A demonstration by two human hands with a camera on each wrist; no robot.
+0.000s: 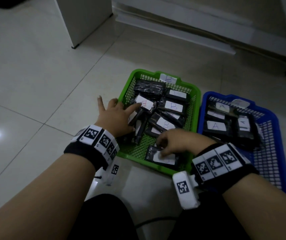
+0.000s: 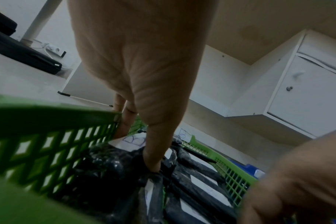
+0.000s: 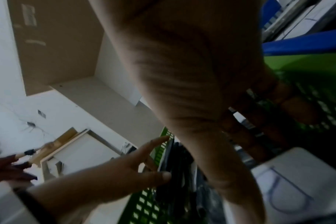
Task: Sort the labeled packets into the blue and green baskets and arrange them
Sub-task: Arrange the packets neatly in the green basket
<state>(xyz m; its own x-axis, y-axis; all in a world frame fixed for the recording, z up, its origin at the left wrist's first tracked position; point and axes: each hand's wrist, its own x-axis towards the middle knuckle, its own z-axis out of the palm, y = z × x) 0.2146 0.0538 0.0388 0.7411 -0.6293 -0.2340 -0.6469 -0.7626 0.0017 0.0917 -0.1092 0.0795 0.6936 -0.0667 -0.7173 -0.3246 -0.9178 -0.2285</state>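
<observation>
On the floor, the green basket (image 1: pixel 196 94) holds black packets with white "B" labels, lying crooked, so both hands seem to be straightening them. The left hand (image 1: pixel 114 116) is spread nearly flat, its fingers (image 1: pixel 135 106) resting on one labelled packet (image 1: pixel 144 103). The right hand (image 1: pixel 173 142) curls down onto the near packet (image 1: pixel 163 157); whether it pinches it, I cannot tell. Just beside, the blue basket (image 1: pixel 275 118) keeps the "A" packets (image 1: pixel 216 126) in its far half.
</observation>
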